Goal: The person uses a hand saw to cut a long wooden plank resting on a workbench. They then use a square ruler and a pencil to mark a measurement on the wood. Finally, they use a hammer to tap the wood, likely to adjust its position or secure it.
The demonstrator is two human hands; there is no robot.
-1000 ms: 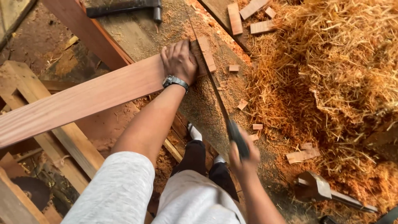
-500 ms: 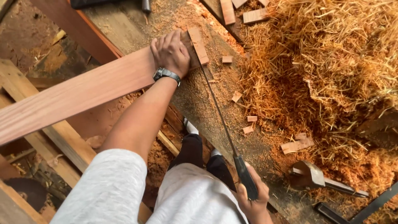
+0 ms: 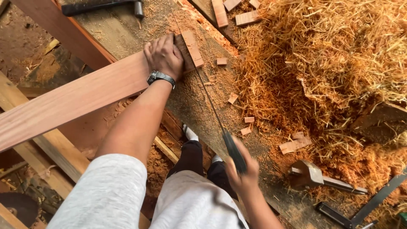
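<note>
My left hand [image 3: 163, 55], with a wristwatch on the wrist, presses flat on the end of a long reddish wooden plank [image 3: 76, 99] that lies slanted across a sawdust-covered bench [image 3: 127, 29]. My right hand [image 3: 241, 169] grips the dark handle of a thin hand saw [image 3: 207, 95]. The blade runs up to the plank's end, just right of my left fingers, beside a short offcut piece [image 3: 191, 47].
A big heap of wood shavings [image 3: 330, 63] fills the right side. Small wood offcuts [image 3: 248, 17] are scattered about. A hammer [image 3: 101, 6] lies at the top, a wooden plane-like tool [image 3: 311, 174] and a dark bar [image 3: 373, 199] at lower right. Timber frames lie at left.
The saw has been drawn back and then pushed forward along the cut. My right hand moved with it. My left hand stays pressed on the plank.
</note>
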